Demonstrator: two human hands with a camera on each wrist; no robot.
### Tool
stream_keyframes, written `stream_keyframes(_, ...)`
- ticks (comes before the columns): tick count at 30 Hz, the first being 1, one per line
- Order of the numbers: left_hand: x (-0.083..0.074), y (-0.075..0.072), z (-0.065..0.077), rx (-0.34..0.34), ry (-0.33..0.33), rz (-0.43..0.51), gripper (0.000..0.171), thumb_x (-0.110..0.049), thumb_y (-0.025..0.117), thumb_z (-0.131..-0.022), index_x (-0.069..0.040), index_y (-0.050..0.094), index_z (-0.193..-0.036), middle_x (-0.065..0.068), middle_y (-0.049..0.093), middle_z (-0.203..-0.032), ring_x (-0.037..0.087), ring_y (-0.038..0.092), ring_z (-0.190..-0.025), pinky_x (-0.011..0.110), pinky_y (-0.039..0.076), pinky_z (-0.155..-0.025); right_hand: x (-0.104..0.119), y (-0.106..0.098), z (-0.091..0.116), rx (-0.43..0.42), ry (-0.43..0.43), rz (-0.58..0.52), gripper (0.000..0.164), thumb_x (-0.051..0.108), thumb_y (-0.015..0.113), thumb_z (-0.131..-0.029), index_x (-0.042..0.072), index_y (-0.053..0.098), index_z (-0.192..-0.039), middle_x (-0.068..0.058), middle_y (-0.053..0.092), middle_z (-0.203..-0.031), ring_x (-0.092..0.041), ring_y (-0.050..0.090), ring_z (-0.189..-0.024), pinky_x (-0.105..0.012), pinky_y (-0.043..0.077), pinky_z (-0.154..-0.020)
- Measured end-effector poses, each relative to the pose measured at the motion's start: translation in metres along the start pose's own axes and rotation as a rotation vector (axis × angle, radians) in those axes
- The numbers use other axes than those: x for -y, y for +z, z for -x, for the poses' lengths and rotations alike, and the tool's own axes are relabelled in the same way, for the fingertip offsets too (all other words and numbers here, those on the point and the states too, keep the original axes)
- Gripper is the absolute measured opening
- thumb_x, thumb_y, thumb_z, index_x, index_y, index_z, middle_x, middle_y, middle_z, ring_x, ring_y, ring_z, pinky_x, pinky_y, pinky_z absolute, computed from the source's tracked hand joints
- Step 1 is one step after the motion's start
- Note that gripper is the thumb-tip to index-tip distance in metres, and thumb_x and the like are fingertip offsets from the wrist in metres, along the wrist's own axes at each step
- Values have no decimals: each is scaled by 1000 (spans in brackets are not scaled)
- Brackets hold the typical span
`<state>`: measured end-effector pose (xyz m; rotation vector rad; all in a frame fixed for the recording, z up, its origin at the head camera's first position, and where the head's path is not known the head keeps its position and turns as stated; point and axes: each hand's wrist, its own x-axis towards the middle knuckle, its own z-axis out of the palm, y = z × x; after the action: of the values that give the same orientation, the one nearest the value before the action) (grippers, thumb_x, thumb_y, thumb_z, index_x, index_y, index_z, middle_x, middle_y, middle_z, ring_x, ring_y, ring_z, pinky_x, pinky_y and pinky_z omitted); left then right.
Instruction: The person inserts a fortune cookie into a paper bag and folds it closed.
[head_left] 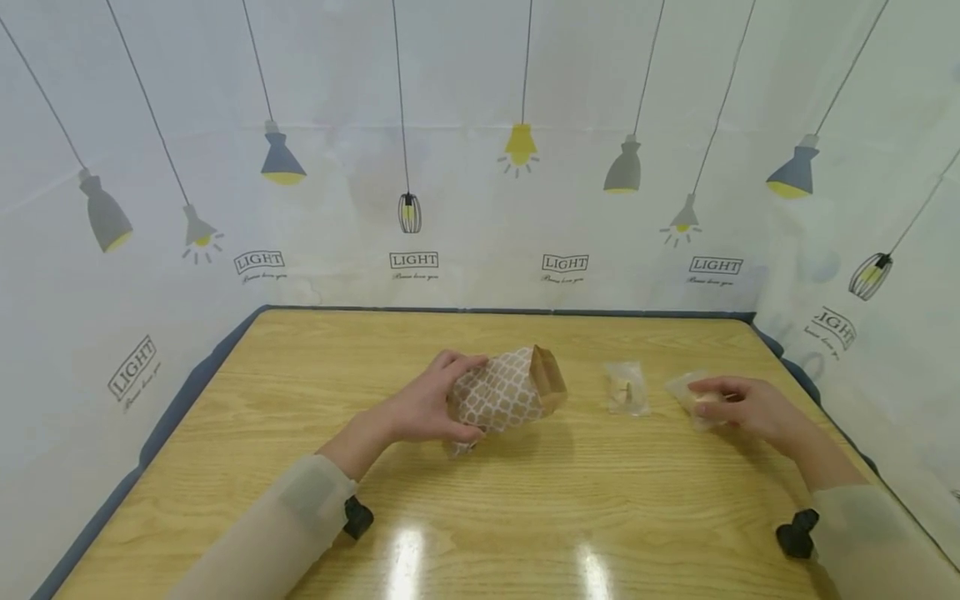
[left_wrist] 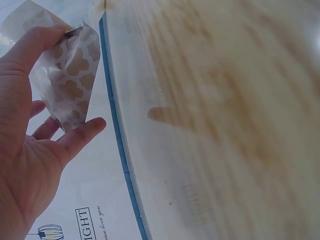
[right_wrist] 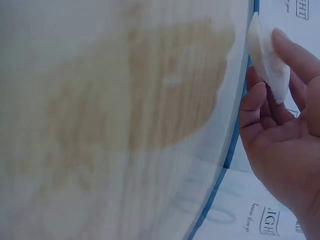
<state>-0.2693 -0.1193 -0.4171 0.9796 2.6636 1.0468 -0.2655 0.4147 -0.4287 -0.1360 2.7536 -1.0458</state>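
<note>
Counted in the head view: one table (head_left: 495,508), one patterned paper bag (head_left: 498,392) and two small see-through packets (head_left: 627,389), with contents too blurred to number. Two grips in all: one left grip (head_left: 435,400), one right grip (head_left: 757,408). Two pale sleeves (head_left: 270,533), one per arm, and two black wrist pieces (head_left: 358,517). Nine printed lamps (head_left: 521,143) on the wall (head_left: 465,67): two blue, two caged, two larger grey, two smaller grey and one yellow. Six LIGHT labels (head_left: 414,260) legible enough to count.

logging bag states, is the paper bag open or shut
Open: the paper bag gapes at its right end, showing plain brown inside.
</note>
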Motion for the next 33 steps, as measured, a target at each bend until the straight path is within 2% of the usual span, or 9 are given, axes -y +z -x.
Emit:
stream_keyframes(3, -1, -1, -1, -3, 3, -3, 108, -26, 98, -81, -17, 37, -171, 15, 43, -150, 29, 50, -137, 54, 50, -120, 4, 0, 5, 8, -24, -53, 62, 43, 72, -107, 10, 60, -157, -21, 55, -160, -10, 62, -103, -33, 61, -79)
stream_keyframes(7, -2, -1, -2, -1, 5, 2, 108, -26, 98, -81, -17, 37, -171, 15, 44, -151, 31, 50, -138, 55, 50, -120, 16, 2, 15, 50, -97, -193, 58, 37, 67, -111, 7, 57, -159, -18, 50, -166, 3, 67, -110, -36, 67, -89)
stream_keyframes(12, -4, -2, -2, 3, 1, 16, 109, -25, 98, -81, -18, 37, -171, 16, 43, -151, 31, 49, -139, 55, 49, -121, 37, 14, 25, 61, -206, -299, 49, 25, 65, -112, 6, 58, -157, 6, 59, -157, 4, 69, -118, -38, 68, -93)
stream_keyframes(14, -5, -2, -2, 2, -1, 17, 109, -24, 98, -81, -17, 37, -171, 16, 43, -152, 31, 49, -139, 55, 49, -121, 45, 19, 27, 65, -219, -315, 50, 23, 67, -111, 7, 57, -158, 9, 61, -148, 0, 72, -116, -38, 68, -92)
stream_keyframes(19, -6, -1, -2, 4, -8, 9, 110, -23, 98, -81, -18, 36, -171, 15, 43, -152, 30, 49, -139, 54, 49, -122, 66, 30, 32, 69, -199, -345, 57, 23, 70, -109, 6, 52, -161, -11, 61, -135, -12, 77, -107, -38, 68, -89)
stream_keyframes(23, -6, 0, -2, 11, -14, 8, 111, -24, 98, -81, -19, 36, -172, 14, 43, -150, 29, 49, -138, 52, 48, -121, 80, 38, 35, 56, -181, -343, 58, 25, 73, -108, 9, 52, -160, -22, 59, -136, -16, 77, -102, -39, 69, -82)
stream_keyframes(28, -5, 1, -1, 10, -11, 13, 110, -24, 98, -81, -19, 36, -172, 15, 43, -151, 30, 49, -138, 55, 48, -122, 98, 43, 39, 37, -203, -334, 57, 26, 76, -106, 11, 52, -155, -23, 66, -132, -17, 77, -98, -45, 69, -75)
stream_keyframes(33, -6, 2, 0, 11, -4, 25, 110, -26, 98, -81, -19, 36, -172, 16, 43, -151, 31, 49, -139, 57, 48, -121, 117, 42, 39, 7, -246, -313, 53, 25, 78, -104, 11, 58, -151, -17, 74, -123, -17, 76, -91, -41, 68, -75)
